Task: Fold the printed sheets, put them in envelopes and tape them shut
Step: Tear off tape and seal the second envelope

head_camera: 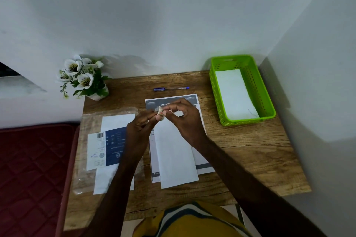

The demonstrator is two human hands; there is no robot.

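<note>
A small roll of tape (pixel 160 116) is held above the middle of the desk. My left hand (pixel 140 129) grips the roll from below. My right hand (pixel 185 119) pinches at its top edge with thumb and forefinger. Under my hands a white envelope (pixel 176 158) lies lengthwise on a stack of printed sheets (pixel 200 152) with a grey header. To the left, a clear plastic pack (pixel 107 152) holds more white envelopes and a blue label.
A green perforated basket (pixel 269 109) at the back right holds a white envelope (pixel 235 94). A blue pen (pixel 171 89) lies behind the sheets. A pot of white flowers (pixel 84 79) stands at the back left corner. The wooden desk (pixel 250 156) meets walls behind and right.
</note>
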